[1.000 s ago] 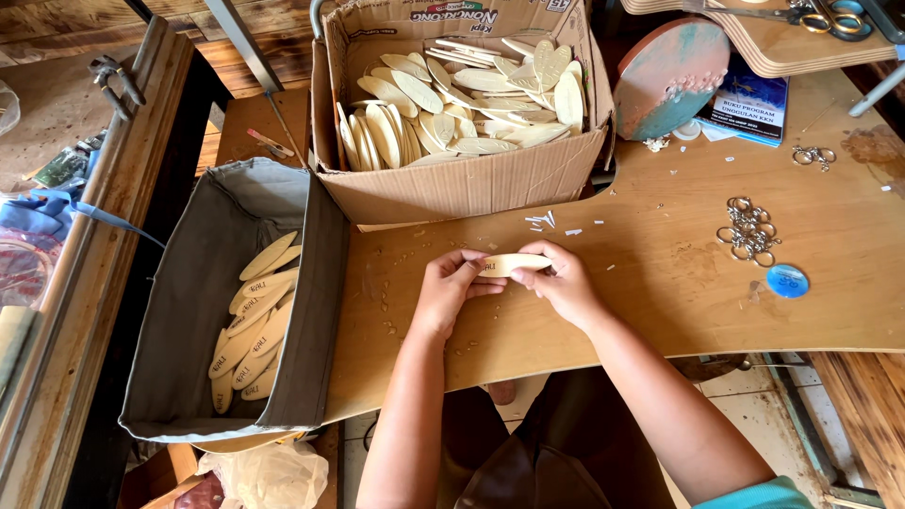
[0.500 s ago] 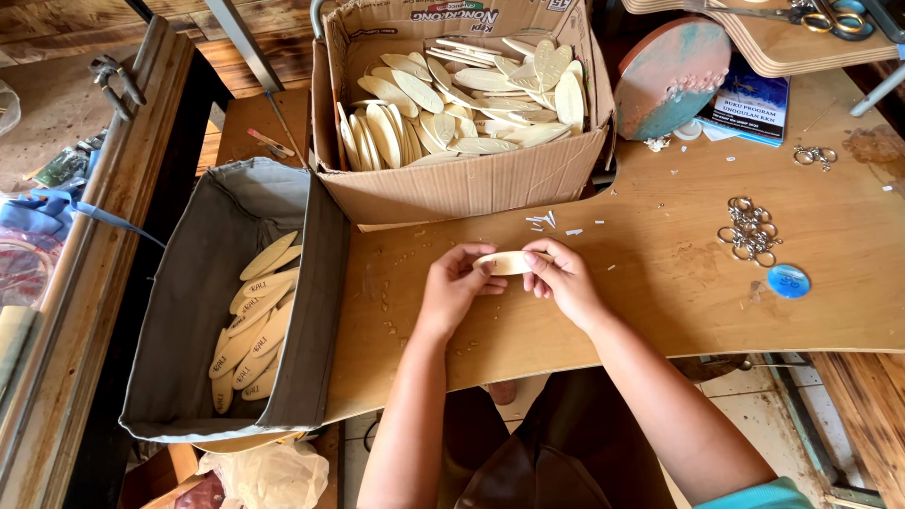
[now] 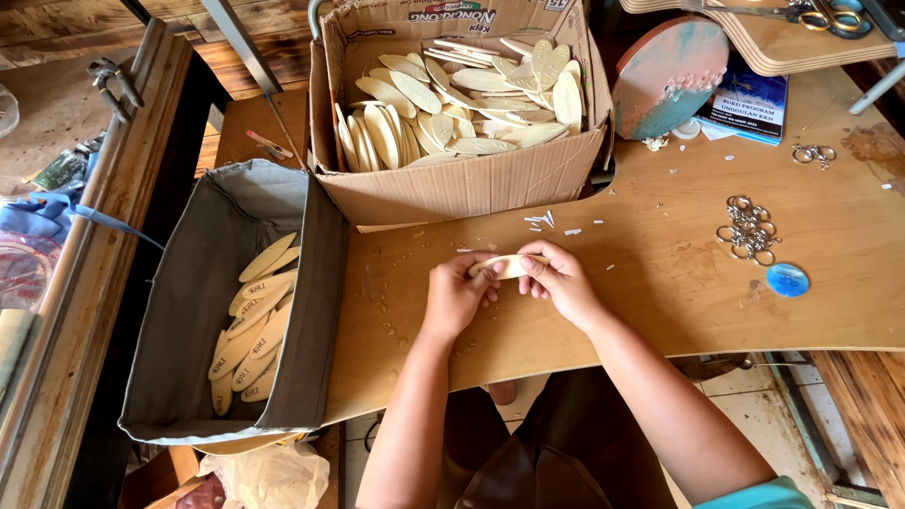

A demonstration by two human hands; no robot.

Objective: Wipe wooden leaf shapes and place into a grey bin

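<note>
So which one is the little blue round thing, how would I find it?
Start at the big wooden tabletop and look to the side of the person's right hand. Past the heap of silver metal rings lies the small blue round disc, the only blue, flat thing there.

Bright even daylight, soft shadows toward six o'clock, sharp centre, slight wide-angle bending at edges, no glare

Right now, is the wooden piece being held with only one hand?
No, both the left hand and the right hand pinch the pale oval wooden piece between them above the table.
</note>
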